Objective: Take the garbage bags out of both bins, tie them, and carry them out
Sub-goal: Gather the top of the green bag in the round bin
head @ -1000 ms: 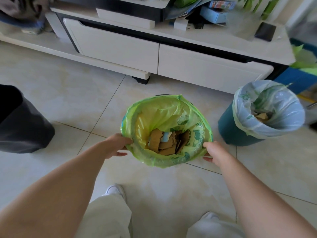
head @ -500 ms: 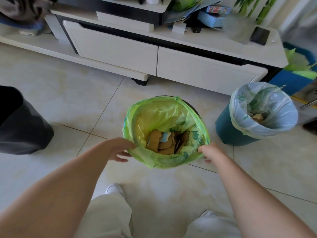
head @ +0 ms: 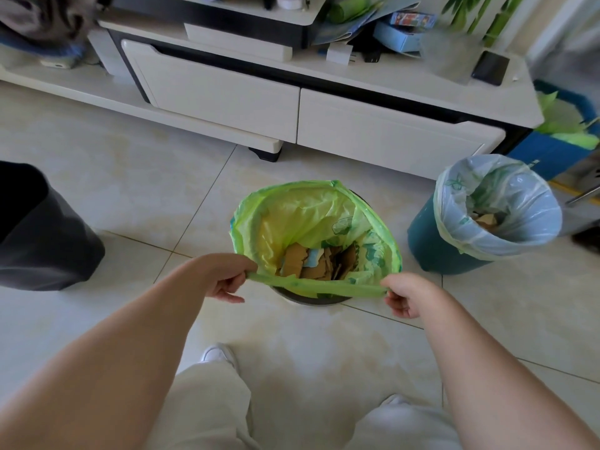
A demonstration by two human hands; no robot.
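Left hand and right hand each pinch the near rim of the green garbage bag, stretched taut between them over its dark bin on the floor. Its green print is unreadable. The blue-lined teal bin stands right.

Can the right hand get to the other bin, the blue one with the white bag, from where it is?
Probably yes. The blue bin stands beside the right hand with only bare floor between them. But that hand is pinching the green bag, so it would have to let go first.
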